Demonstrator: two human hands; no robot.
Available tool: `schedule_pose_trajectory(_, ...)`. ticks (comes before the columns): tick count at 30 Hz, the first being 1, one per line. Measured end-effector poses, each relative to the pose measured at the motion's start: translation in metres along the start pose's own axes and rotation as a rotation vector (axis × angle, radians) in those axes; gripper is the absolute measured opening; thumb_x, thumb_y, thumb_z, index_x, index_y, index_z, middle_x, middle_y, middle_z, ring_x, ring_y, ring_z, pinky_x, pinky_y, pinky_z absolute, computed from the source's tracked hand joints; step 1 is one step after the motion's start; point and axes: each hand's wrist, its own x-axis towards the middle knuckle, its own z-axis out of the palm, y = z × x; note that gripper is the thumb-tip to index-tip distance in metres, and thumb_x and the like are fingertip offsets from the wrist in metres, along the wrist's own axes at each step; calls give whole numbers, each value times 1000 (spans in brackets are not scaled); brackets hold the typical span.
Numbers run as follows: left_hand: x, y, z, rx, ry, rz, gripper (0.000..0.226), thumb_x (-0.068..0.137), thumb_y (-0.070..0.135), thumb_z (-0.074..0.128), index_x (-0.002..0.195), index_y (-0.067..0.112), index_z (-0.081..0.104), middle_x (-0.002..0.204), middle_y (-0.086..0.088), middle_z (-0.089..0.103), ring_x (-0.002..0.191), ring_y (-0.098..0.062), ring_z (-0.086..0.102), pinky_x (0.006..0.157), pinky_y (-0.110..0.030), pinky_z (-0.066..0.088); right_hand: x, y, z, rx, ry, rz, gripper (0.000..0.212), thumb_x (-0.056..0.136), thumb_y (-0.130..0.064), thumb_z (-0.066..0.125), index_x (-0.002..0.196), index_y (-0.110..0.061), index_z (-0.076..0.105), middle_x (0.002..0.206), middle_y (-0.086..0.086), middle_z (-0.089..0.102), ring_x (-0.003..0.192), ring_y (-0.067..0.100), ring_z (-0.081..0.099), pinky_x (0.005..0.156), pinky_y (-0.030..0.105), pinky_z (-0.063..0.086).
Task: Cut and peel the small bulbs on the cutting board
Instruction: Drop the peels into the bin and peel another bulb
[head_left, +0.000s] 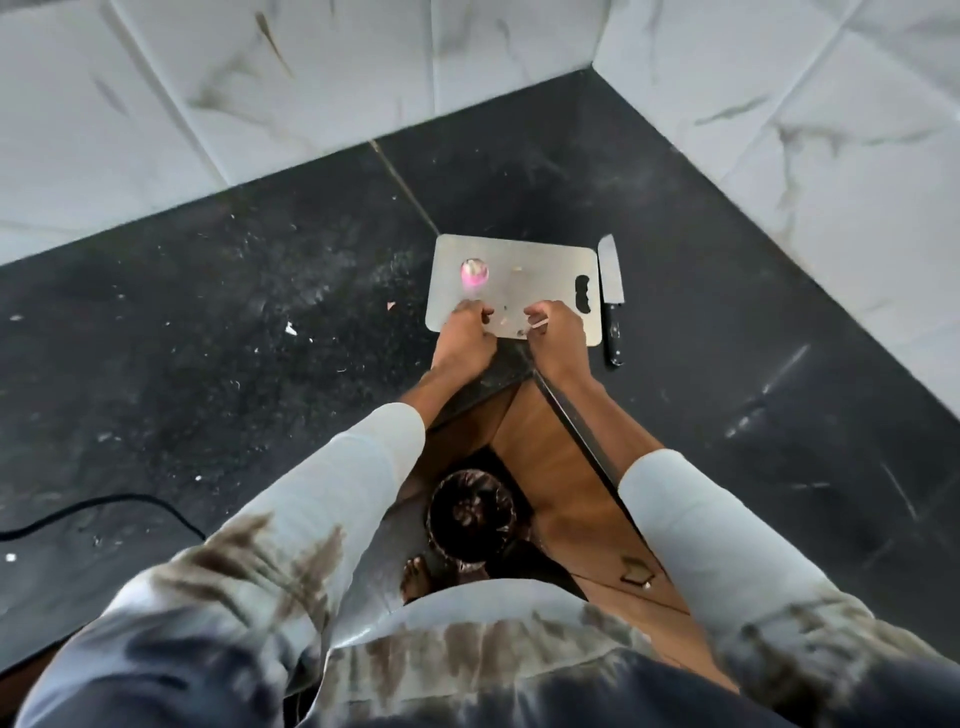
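Note:
A metal cutting board (540, 265) lies on the dark counter near the corner. One small pink bulb (475, 274) sits at its left end, partly stripped of skin. My left hand (465, 338) rests at the board's near left edge with fingers curled; whether it holds anything is hidden. My right hand (556, 332) is at the near right edge, its fingers pinched on a thin pale strip of peel (540, 325). Small bits of skin (511, 322) lie between the hands. A knife (611, 291) with a black handle lies just right of the board, untouched.
White marble-look tiled walls (779, 130) meet at a corner behind the board. Peel scraps (290, 328) dot the black counter (260, 338) to the left. A black cable (104, 512) runs along the left counter edge. A dark bin (475, 514) stands on the floor below.

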Motion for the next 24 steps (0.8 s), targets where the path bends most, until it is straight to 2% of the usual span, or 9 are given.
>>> schedule_pose_trajectory(3,15,-2,8,63,-41,-28,35,96,-1,60,130,0,67,130,-17,66,120,-34,64,109,-44,54,15,13,7,-68,-70,-22,25,94,-7,73,119,-10,72,114,3,70,92,15,70,88,26,58)
schedule_pose_trajectory(6,26,-9,16,131,-56,-32,22,94,0,59,113,1,70,116,-16,67,110,-35,65,96,-43,57,26,26,15,-113,-109,-51,19,93,-10,76,112,-10,75,109,2,71,86,11,68,82,18,50)
schedule_pose_trajectory(10,35,-14,24,169,-54,-15,15,91,-2,60,93,8,71,101,-9,63,100,-30,64,82,-31,45,41,38,20,-121,-165,-97,12,89,-11,80,100,-14,77,98,-1,71,80,11,69,80,23,55)
schedule_pose_trajectory(11,37,-15,25,168,-44,-16,16,92,-2,62,96,8,73,101,-7,61,98,-27,62,83,-29,44,45,40,20,-122,-174,-111,10,88,-11,80,96,-16,78,95,-2,70,78,11,68,79,23,54)
schedule_pose_trajectory(13,41,-16,28,168,-24,-25,25,92,0,68,113,8,78,109,-8,64,98,-19,59,88,-26,44,54,42,18,-123,-194,-144,9,88,-10,80,89,-18,78,89,-3,70,76,10,66,76,25,54)
schedule_pose_trajectory(15,45,-16,30,157,-19,-36,33,91,3,73,123,10,77,117,-9,66,100,-18,62,94,-27,48,62,43,18,-102,-219,-162,11,86,-8,81,84,-18,78,83,-5,71,74,9,65,75,29,57)
schedule_pose_trajectory(20,48,-10,33,146,21,-70,27,93,10,76,120,12,79,117,-9,70,100,-23,70,98,-36,57,88,49,19,16,-209,-114,4,88,-8,79,87,-12,78,82,-3,75,69,1,63,67,18,53)
schedule_pose_trajectory(24,51,-9,36,153,41,-101,26,92,9,76,119,10,78,116,-8,72,99,-23,72,98,-37,59,111,49,26,113,-164,-84,9,95,-8,70,93,-8,79,90,4,79,81,13,72,81,25,58)
